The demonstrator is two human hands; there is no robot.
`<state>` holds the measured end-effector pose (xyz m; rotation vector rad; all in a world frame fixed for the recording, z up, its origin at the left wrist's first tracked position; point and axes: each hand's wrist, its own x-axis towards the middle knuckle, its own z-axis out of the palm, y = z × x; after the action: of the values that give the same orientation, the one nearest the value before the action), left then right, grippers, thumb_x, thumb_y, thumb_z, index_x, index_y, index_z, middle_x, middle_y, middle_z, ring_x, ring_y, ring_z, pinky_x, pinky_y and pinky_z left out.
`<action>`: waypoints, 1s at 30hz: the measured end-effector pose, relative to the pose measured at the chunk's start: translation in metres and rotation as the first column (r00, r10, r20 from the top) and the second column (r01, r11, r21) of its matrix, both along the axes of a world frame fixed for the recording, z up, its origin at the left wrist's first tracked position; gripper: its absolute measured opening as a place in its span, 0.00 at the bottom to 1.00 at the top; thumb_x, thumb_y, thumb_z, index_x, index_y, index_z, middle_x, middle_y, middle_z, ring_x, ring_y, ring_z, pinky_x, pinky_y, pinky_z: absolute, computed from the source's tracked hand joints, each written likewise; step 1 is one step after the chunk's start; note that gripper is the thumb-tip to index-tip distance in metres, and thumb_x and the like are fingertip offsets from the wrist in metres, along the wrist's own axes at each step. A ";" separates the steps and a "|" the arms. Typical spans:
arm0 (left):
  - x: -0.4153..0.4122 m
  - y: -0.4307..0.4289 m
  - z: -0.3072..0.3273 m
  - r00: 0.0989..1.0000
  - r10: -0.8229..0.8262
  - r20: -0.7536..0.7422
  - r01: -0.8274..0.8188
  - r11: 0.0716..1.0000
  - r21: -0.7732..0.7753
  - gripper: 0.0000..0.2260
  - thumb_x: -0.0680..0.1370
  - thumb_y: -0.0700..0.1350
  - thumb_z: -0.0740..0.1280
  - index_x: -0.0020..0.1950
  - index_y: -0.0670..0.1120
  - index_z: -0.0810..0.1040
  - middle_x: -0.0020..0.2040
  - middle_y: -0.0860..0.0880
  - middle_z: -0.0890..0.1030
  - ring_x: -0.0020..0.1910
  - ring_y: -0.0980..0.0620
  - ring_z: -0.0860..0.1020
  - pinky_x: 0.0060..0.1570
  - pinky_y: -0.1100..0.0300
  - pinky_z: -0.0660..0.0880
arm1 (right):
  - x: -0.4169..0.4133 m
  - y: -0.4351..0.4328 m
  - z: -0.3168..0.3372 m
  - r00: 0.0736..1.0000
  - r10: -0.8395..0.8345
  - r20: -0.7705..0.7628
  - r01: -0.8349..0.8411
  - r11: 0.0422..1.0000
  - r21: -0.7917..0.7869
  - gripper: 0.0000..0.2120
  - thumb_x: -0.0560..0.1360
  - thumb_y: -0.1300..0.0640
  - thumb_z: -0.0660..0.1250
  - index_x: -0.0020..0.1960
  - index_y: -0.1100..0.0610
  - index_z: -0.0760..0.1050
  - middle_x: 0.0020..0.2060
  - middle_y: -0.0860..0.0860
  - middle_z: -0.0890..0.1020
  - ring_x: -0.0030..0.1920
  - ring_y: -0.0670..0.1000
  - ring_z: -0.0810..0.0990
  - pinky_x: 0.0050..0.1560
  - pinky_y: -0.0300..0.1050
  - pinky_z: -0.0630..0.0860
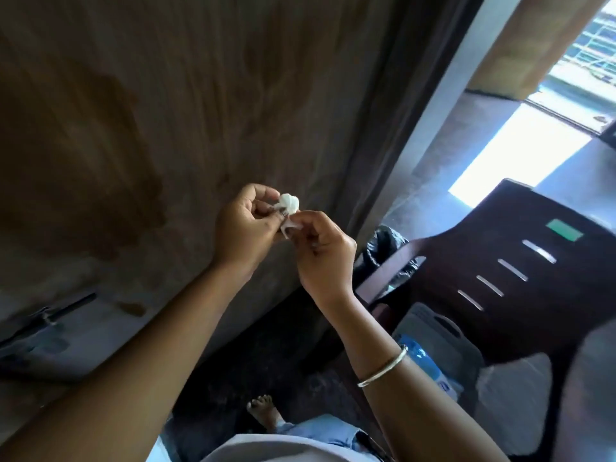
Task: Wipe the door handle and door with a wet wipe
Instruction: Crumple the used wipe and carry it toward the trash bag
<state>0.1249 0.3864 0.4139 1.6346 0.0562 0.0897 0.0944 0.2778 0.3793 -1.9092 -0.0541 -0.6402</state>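
Both hands are raised in front of the door (166, 111), each pinching 1 wet wipe (289, 205) between them. The left hand (248, 225) pinches the bunched upper part with thumb and fingertips; the right hand (325, 248) nips a lower corner. The wipe is crumpled into a small wad, not spread flat, and hangs just clear of the door face; no contact with the panel is visible.

Progress, as judged: the wipe appears to be in the process of being unfolded or re-bunched. A darker patch on the left of the door may be damp from wiping or simply staining; this cannot be settled. The door handle (50, 315) sits at lower left, well apart from both hands, and no wiping of it can be confirmed.

Orientation: the wad has only a slight long axis, running from upper left to lower right between the 2 grips, the loose tail pointing down toward the right hand.

A dark chair (520, 261) stands to the right.
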 end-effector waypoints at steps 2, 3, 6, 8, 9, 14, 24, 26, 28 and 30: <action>0.000 -0.014 -0.007 0.998 -0.064 -0.022 0.063 0.996 -0.059 0.10 0.72 0.35 0.69 0.37 0.50 0.75 0.35 0.49 0.77 0.38 0.48 0.80 0.37 0.52 0.82 | -0.006 -0.015 -0.003 0.999 -0.046 -0.005 0.046 0.999 -0.006 0.10 0.71 0.68 0.69 0.48 0.55 0.80 0.41 0.49 0.84 0.41 0.49 0.83 0.43 0.51 0.80; 0.001 -0.022 -0.009 0.995 -0.094 -0.032 0.091 0.993 -0.073 0.10 0.72 0.35 0.69 0.37 0.49 0.75 0.34 0.48 0.78 0.36 0.51 0.80 0.35 0.56 0.82 | -0.008 -0.023 -0.005 0.998 -0.068 0.006 0.068 0.998 -0.005 0.11 0.71 0.69 0.68 0.48 0.55 0.80 0.41 0.49 0.84 0.41 0.48 0.83 0.43 0.50 0.81; 0.007 -0.051 -0.016 0.980 -0.190 -0.053 0.187 0.981 -0.058 0.10 0.71 0.34 0.70 0.37 0.47 0.74 0.33 0.48 0.78 0.35 0.52 0.80 0.37 0.57 0.82 | -0.009 -0.051 -0.015 0.989 -0.150 0.019 0.150 0.989 0.015 0.12 0.71 0.70 0.69 0.47 0.55 0.82 0.43 0.49 0.84 0.42 0.43 0.82 0.44 0.45 0.81; 0.013 -0.071 -0.021 0.968 -0.241 -0.070 0.237 0.970 -0.058 0.10 0.71 0.33 0.70 0.37 0.47 0.74 0.34 0.47 0.79 0.36 0.50 0.79 0.39 0.54 0.81 | -0.005 -0.071 -0.023 0.978 -0.210 -0.001 0.210 0.978 0.012 0.11 0.71 0.70 0.70 0.47 0.56 0.83 0.45 0.49 0.83 0.44 0.41 0.81 0.46 0.39 0.79; 0.019 -0.083 -0.024 0.961 -0.265 -0.077 0.261 0.964 -0.054 0.10 0.71 0.33 0.69 0.37 0.46 0.74 0.35 0.46 0.79 0.37 0.49 0.80 0.40 0.53 0.81 | 0.000 -0.083 -0.028 0.969 -0.246 -0.001 0.246 0.969 0.008 0.11 0.71 0.70 0.70 0.47 0.56 0.83 0.46 0.50 0.83 0.45 0.41 0.81 0.47 0.37 0.79; 0.068 -0.152 -0.047 0.917 -0.378 -0.126 0.377 0.926 -0.034 0.05 0.72 0.29 0.67 0.41 0.38 0.77 0.36 0.44 0.79 0.37 0.47 0.79 0.41 0.55 0.80 | 0.038 -0.144 -0.057 0.920 -0.390 -0.036 0.390 0.921 -0.007 0.14 0.68 0.71 0.70 0.46 0.54 0.82 0.41 0.47 0.81 0.42 0.46 0.81 0.43 0.34 0.77; 0.177 -0.290 -0.117 0.754 -0.604 -0.260 0.602 0.792 -0.095 0.15 0.71 0.24 0.62 0.55 0.33 0.76 0.48 0.43 0.79 0.33 0.67 0.79 0.41 0.73 0.75 | 0.138 -0.272 -0.114 0.781 -0.607 -0.144 0.597 0.795 -0.109 0.09 0.69 0.71 0.71 0.44 0.59 0.82 0.41 0.50 0.80 0.41 0.47 0.80 0.44 0.36 0.75; 0.197 -0.314 -0.135 0.707 -0.643 -0.292 0.639 0.759 -0.124 0.18 0.72 0.24 0.61 0.59 0.35 0.74 0.50 0.44 0.78 0.34 0.67 0.79 0.41 0.74 0.75 | 0.159 -0.294 -0.128 0.756 -0.632 -0.168 0.620 0.775 -0.124 0.08 0.69 0.71 0.71 0.44 0.60 0.82 0.42 0.51 0.80 0.42 0.51 0.80 0.45 0.39 0.76; 0.215 -0.336 -0.151 0.666 -0.673 -0.322 0.668 0.730 -0.142 0.20 0.72 0.24 0.61 0.62 0.37 0.73 0.53 0.46 0.78 0.37 0.64 0.79 0.41 0.74 0.75 | 0.177 -0.312 -0.140 0.729 -0.657 -0.193 0.644 0.754 -0.132 0.08 0.70 0.71 0.69 0.45 0.62 0.82 0.42 0.53 0.79 0.43 0.53 0.80 0.46 0.44 0.77; 0.234 -0.360 -0.167 0.612 -0.717 -0.334 0.714 0.682 -0.156 0.23 0.72 0.23 0.59 0.65 0.38 0.70 0.56 0.47 0.76 0.44 0.61 0.78 0.44 0.73 0.74 | 0.197 -0.333 -0.154 0.692 -0.692 -0.206 0.675 0.721 -0.155 0.08 0.70 0.71 0.68 0.47 0.63 0.82 0.43 0.56 0.80 0.44 0.56 0.81 0.48 0.43 0.76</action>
<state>0.3592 0.0269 0.2473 1.5347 -0.3201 -0.8557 0.2916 -0.0552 0.2254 -2.0460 0.8608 -0.8850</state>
